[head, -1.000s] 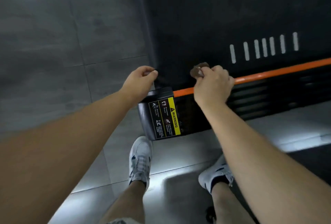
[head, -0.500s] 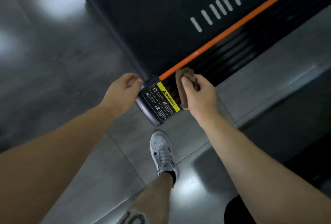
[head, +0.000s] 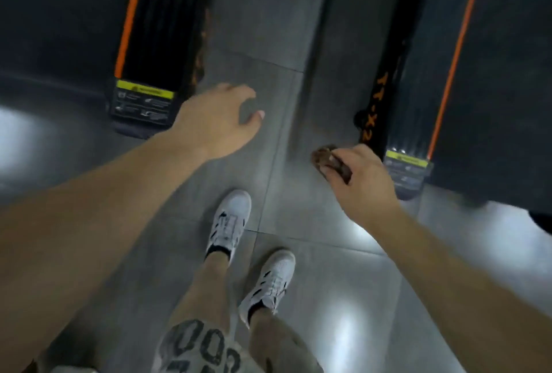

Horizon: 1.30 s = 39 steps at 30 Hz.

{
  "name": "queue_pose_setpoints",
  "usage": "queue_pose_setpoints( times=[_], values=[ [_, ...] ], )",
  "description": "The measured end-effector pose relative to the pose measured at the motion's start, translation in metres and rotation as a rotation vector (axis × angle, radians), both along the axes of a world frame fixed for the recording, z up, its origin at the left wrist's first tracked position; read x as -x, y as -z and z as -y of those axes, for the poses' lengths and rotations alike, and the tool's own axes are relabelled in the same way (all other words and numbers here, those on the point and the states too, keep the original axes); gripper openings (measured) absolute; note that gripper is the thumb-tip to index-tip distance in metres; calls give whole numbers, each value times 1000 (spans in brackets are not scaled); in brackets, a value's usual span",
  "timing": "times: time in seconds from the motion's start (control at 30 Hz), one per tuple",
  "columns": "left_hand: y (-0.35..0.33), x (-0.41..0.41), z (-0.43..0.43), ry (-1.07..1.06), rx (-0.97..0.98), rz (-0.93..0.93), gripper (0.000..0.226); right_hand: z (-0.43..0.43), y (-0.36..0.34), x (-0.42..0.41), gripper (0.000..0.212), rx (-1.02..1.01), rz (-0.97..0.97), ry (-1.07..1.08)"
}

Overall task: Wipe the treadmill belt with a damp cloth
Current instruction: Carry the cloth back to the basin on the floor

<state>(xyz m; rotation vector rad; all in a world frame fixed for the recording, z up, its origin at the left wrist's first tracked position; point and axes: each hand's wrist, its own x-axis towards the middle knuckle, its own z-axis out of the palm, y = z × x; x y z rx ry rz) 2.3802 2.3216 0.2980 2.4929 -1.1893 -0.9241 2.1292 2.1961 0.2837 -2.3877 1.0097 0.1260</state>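
Risk note: small bunched brown cloth (head: 330, 159) is held clear of the black treadmill belt (head: 513, 89) at right.
Right hand (head: 363, 177) pinches it above the grey tiled floor (head: 268, 29); left hand (head: 219, 121) empty, fingers loosely spread. Likely faults: drips on glossy tile, then a slip.

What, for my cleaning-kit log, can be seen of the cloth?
The cloth is a small dark brown wad, soft fabric by its look, bunched up and blurred. The right hand grips it with fingers curled round it, so only its left end and a lower fold show. It is held above the grey floor, just left of the rear corner of the treadmill on the right, touching neither. Dampness cannot be judged.
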Motion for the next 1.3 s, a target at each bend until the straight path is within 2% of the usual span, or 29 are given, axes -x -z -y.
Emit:
queue_pose_setpoints(
  times=[0.33,0.5,0.73,1.07,1.3],
  values=[
    [-50,238,129,752,6,16,49,-76,-50,256,21,114,-26,758],
    [-70,365,159,1073,32,49,44,-122,-72,338,18,182,10,1021],
    [-72,501,168,1390,29,70,48,-166,-74,416,22,130,7,1399],
    [-95,692,171,1563,1,88,43,-171,-108,546,19,149,110,1599],
    [-118,814,225,1646,51,119,47,-105,-126,659,21,181,116,1628]
  ],
)
